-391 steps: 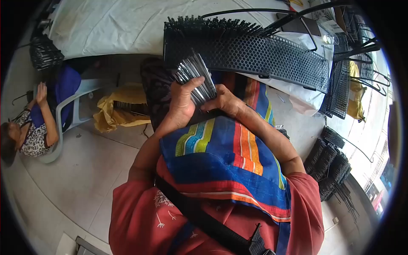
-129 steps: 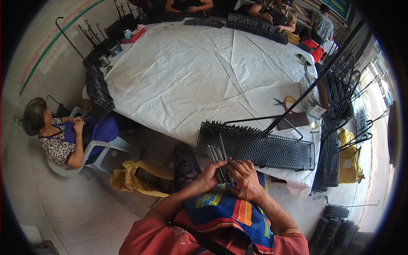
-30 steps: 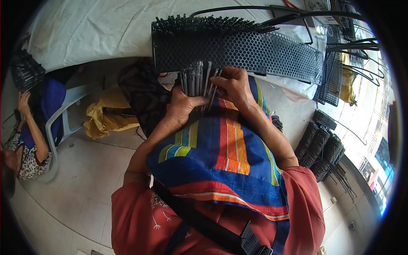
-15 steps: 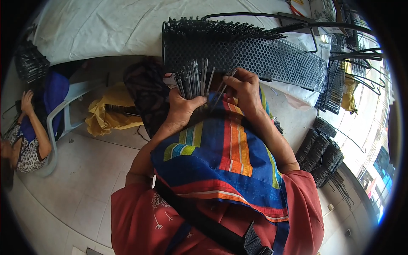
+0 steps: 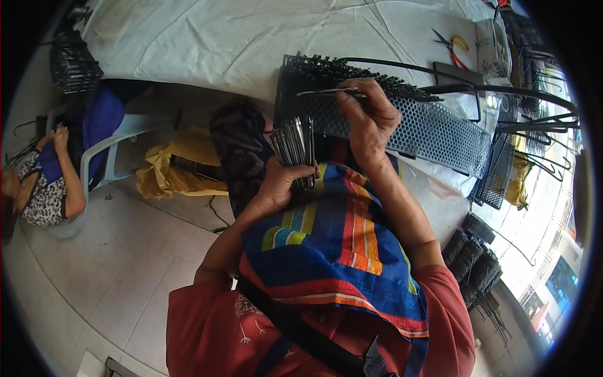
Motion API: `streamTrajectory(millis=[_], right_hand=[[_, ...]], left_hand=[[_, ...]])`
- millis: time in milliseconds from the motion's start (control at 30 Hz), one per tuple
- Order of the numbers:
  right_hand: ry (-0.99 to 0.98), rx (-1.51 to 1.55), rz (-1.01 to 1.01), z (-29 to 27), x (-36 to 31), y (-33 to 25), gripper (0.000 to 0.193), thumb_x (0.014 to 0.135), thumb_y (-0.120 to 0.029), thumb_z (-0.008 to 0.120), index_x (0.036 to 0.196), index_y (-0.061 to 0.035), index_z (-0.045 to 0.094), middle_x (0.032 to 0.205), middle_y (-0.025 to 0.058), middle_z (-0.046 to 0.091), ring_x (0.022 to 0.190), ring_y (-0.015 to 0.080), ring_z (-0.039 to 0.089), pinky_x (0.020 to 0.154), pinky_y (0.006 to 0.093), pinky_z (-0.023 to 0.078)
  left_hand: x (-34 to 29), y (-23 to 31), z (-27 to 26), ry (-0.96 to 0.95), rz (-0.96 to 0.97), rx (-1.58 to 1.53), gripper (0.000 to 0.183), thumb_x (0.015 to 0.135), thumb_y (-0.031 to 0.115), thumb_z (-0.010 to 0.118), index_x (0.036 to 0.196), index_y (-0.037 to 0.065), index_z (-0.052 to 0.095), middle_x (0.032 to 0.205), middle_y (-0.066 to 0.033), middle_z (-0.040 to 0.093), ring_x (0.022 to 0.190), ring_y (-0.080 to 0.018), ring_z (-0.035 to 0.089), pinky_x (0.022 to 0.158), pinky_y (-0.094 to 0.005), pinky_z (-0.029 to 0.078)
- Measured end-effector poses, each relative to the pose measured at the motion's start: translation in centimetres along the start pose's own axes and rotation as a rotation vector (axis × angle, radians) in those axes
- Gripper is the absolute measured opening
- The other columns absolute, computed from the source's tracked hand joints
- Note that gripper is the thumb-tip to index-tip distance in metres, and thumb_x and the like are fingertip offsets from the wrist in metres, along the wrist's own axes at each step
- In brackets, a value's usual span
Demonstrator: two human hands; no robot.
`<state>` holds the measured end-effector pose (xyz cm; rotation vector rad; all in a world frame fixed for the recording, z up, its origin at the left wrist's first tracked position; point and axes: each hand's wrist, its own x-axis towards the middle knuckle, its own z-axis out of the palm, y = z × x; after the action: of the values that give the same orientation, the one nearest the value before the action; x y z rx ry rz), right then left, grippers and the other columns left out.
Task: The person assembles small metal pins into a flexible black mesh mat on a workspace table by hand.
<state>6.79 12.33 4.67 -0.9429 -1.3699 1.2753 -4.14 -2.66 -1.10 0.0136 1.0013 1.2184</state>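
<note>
My left hand [image 5: 279,182] is closed round an upright bundle of thin metal strips [image 5: 291,146], their ends fanning out above the thumb. Farther off and to the right, my right hand [image 5: 375,122] pinches a thin metal strip [image 5: 320,93] that points left and lies roughly level. This strip is above a long black perforated metal rack [image 5: 433,129]. Along the rack's far side runs a dense row of small black pieces [image 5: 358,74], too fine to make out. A striped blue, red and orange apron [image 5: 339,232] covers my lap.
Scissors [image 5: 449,45] with orange handles lie on the white-covered table [image 5: 207,44]. Bent black rods [image 5: 540,97] reach out at the right. Bundled black parts [image 5: 471,254] stand on the floor there. At left, a person [image 5: 53,182] sits near a yellow sack [image 5: 163,166].
My right hand has moved from beside the bundle up and away, over the perforated rack, carrying a strip. My left hand still grips the bundle. The whole view has shifted slightly.
</note>
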Motion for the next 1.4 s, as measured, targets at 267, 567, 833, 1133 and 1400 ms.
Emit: streamTrajectory(millis=[267,567,833,1133,1400], right_hand=[[-0.074,-0.153,-0.168,2.0,1.4,3.1,0.014,0.081,0.009,0.068,0.093,0.0007,0.068,0.085,0.0014,0.065,0.066,0.005,0.056,0.058,0.0185,0.045],[0.002,-0.39,-0.235,2.6,2.0,0.5,0.01,0.075,0.001,0.069,0.083,-0.0027,0.066,0.069,0.0026,0.059,0.062,0.0082,0.054,0.057,0.0246,0.045],[-0.052,-0.251,-0.117,3.7,0.5,0.6,0.015,0.076,0.006,0.07,0.089,-0.0001,0.068,0.078,0.0056,0.064,0.072,0.0101,0.059,0.065,0.0232,0.045],[-0.107,-0.529,-0.281,5.0,1.7,0.0,0.014,0.074,-0.002,0.074,0.086,-0.0052,0.069,0.078,0.0093,0.063,0.065,0.0239,0.063,0.058,0.0312,0.048],[-0.108,-0.605,-0.29,5.4,2.3,-0.3,0.013,0.074,-0.002,0.073,0.087,-0.0035,0.07,0.074,0.01,0.061,0.059,0.0214,0.06,0.057,0.0297,0.047]], left_hand=[[0.7,0.3,-0.8,0.022,0.011,-0.026,0.029,0.072,-0.009,0.069,0.099,-0.001,0.063,0.085,-0.0097,0.069,0.074,-0.0204,0.067,0.072,-0.0341,0.055],[1.8,-0.4,-3.5,-0.205,0.59,0.906,0.022,0.073,0.006,0.077,0.094,0.006,0.074,0.09,-0.0065,0.072,0.08,-0.0161,0.069,0.077,-0.0288,0.054],[0.6,0.3,-2.3,-0.071,0.112,0.169,0.021,0.072,-0.003,0.076,0.091,-0.001,0.069,0.083,-0.0091,0.071,0.075,-0.0172,0.069,0.07,-0.0306,0.054],[1.8,-0.3,-2.8,-0.094,0.167,0.139,0.022,0.073,-0.008,0.073,0.094,-0.003,0.066,0.083,-0.0109,0.07,0.074,-0.0199,0.069,0.07,-0.0328,0.055],[1.3,0.3,-2.6,-0.083,0.093,0.138,0.022,0.073,-0.01,0.071,0.093,-0.003,0.066,0.083,-0.012,0.07,0.075,-0.0214,0.069,0.07,-0.0344,0.056]])
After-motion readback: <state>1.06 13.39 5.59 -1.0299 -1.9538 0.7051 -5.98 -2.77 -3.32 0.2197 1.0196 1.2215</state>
